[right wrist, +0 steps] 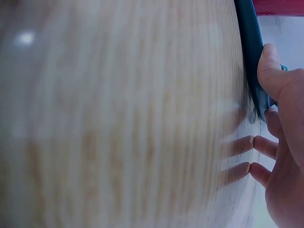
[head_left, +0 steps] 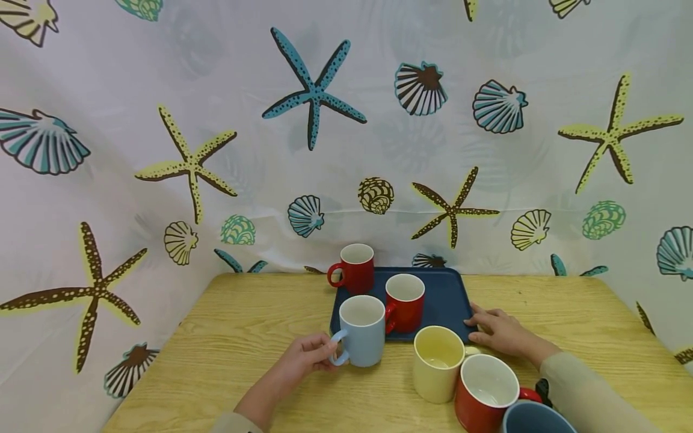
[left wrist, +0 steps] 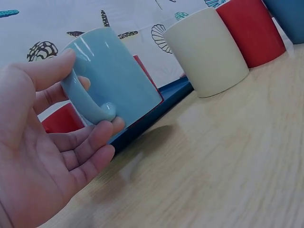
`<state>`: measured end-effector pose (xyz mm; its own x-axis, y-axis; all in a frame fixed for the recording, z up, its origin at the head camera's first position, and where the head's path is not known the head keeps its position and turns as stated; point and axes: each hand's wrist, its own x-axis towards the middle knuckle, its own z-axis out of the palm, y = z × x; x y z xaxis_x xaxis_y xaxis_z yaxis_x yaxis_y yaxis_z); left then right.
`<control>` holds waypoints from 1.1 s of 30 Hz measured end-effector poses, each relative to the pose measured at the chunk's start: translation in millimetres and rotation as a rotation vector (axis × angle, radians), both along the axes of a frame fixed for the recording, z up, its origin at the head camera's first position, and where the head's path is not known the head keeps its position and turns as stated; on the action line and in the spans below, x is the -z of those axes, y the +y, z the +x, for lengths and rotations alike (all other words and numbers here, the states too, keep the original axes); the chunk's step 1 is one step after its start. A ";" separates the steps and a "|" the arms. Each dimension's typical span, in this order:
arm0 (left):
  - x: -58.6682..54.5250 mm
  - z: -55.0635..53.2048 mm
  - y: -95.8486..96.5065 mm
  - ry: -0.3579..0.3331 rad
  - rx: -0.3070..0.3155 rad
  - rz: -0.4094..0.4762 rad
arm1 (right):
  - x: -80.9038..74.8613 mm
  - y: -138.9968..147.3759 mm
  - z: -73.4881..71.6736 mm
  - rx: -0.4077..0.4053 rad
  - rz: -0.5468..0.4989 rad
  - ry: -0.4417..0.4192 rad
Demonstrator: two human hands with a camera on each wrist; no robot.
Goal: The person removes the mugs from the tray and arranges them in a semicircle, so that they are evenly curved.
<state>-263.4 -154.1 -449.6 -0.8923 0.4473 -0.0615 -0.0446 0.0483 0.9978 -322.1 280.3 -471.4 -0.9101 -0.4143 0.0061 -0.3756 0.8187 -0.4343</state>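
Observation:
My left hand (head_left: pixel 303 359) grips a light blue mug (head_left: pixel 369 340) by its handle, thumb on top. In the left wrist view the mug (left wrist: pixel 111 71) is held tilted above the wooden table, at the front edge of a dark blue tray (head_left: pixel 446 300). On the tray stand two red mugs with white insides, one at the back left (head_left: pixel 360 275) and one near the middle (head_left: pixel 409 310). My right hand (head_left: pixel 503 332) holds the tray's right edge. The right wrist view has its thumb (right wrist: pixel 269 71) on the rim and a finger beneath, the other fingertips touching the table.
Right of centre, in front of the tray, stand a pale yellow mug (head_left: pixel 435 376), a red mug (head_left: pixel 476 406) and a darker blue mug (head_left: pixel 536 420), the last cut off by the frame. A curtain (head_left: pixel 346 150) printed with shells and starfish hangs behind the wooden table (head_left: pixel 238 325).

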 end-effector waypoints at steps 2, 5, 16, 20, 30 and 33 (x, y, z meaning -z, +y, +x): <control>1.2 2.3 1.1 0.006 0.025 0.010 | 0.5 0.2 -0.5 0.002 0.000 -0.001; 5.4 3.9 3.7 0.011 0.064 0.035 | 1.1 0.8 -1.3 0.005 0.001 -0.001; 13.7 9.1 12.1 -0.009 0.148 0.108 | -0.9 -1.2 0.9 0.010 -0.012 -0.018; 15.1 11.2 13.5 -0.036 0.157 0.107 | -2.7 -1.8 1.8 0.011 -0.014 -0.019; 19.1 11.8 18.7 -0.045 0.197 0.076 | -2.0 -2.2 1.9 0.010 -0.015 -0.009; 19.2 10.7 19.7 -0.046 0.195 0.047 | -2.1 -2.2 2.1 0.001 -0.014 -0.003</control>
<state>-252.7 -134.3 -468.8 -0.7852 0.6146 -0.0758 -0.0849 0.0144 0.9963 -320.0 278.1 -469.3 -0.9104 -0.4136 0.0089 -0.3736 0.8126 -0.4473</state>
